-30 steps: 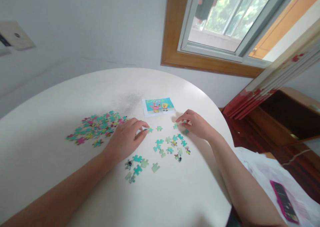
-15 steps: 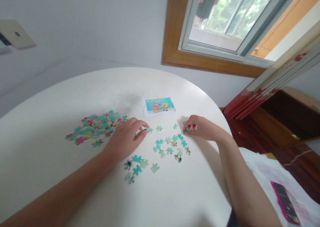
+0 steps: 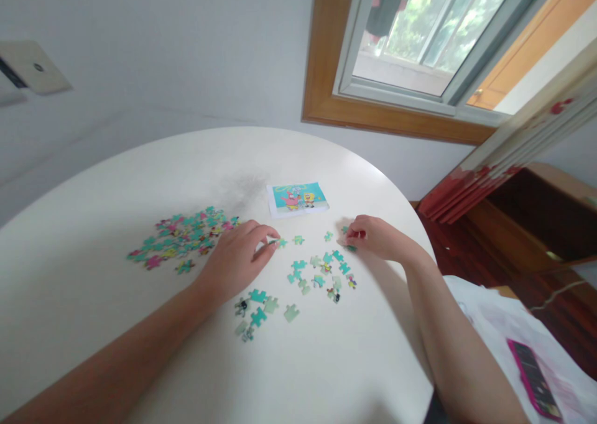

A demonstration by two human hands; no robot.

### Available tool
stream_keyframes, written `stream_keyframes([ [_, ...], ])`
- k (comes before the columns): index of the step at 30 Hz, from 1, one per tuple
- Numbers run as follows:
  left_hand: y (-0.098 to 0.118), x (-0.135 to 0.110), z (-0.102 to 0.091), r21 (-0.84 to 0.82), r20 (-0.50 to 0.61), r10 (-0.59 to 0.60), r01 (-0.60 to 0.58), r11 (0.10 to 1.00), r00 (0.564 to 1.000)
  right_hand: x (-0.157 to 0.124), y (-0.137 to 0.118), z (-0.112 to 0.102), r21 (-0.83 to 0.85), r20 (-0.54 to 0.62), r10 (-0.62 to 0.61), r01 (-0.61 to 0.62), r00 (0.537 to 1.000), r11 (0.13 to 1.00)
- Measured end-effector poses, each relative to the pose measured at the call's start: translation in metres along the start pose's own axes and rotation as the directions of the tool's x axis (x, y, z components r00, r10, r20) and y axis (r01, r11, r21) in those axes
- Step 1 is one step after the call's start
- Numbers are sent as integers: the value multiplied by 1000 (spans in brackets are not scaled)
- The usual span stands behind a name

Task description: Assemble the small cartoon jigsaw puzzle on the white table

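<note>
My left hand (image 3: 240, 256) rests on the white table with thumb and index finger closed at the edge of a pale green jigsaw puzzle piece (image 3: 282, 243). On the right, my right hand (image 3: 373, 237) is bent in a pinch, its fingertips down at a teal puzzle piece (image 3: 351, 248) that they partly hide. Between the hands lie two loose pieces, one green piece (image 3: 298, 240) and a smaller piece (image 3: 328, 236). Several pieces (image 3: 298, 265) are spread just below, and a further group (image 3: 258, 316) lies nearer to me.
A heap of mixed puzzle pieces (image 3: 186, 240) lies left of my left hand. Behind the hands is a cartoon picture card (image 3: 299, 199). The round white table (image 3: 326, 374) meets the wall near a window. A pink-edged phone (image 3: 534, 377) lies on white cloth at lower right.
My right hand's fingertips have drawn closer together over the teal piece. My left hand stays at its piece. The whole view has shifted slightly.
</note>
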State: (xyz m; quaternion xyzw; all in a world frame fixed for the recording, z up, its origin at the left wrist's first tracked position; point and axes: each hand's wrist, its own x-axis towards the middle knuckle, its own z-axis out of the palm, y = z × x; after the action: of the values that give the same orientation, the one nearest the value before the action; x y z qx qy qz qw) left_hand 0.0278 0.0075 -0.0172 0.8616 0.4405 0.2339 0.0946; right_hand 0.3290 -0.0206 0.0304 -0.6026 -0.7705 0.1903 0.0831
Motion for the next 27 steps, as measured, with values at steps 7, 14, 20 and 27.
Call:
stream_keyframes([
  [7, -1, -1, 0, 1, 5, -8, 8, 1000, 1000, -3, 3, -5, 64, -3, 30, -29, 1000, 997],
  [14, -1, 0, 0, 2, 5, -7, 7, 1000, 1000, -5, -1, -6, 157, 90, 14, -28, 996, 987],
  [20, -1, 1, 1, -12, -2, 0, 0, 1000, 1000, -4, 0, -4, 124, 52, 10, -16, 999, 992],
  [27, -1, -1, 0, -9, 2, -9, 9, 1000, 1000, -1, -5, 0, 109, 11, -5, 4, 1000, 994],
])
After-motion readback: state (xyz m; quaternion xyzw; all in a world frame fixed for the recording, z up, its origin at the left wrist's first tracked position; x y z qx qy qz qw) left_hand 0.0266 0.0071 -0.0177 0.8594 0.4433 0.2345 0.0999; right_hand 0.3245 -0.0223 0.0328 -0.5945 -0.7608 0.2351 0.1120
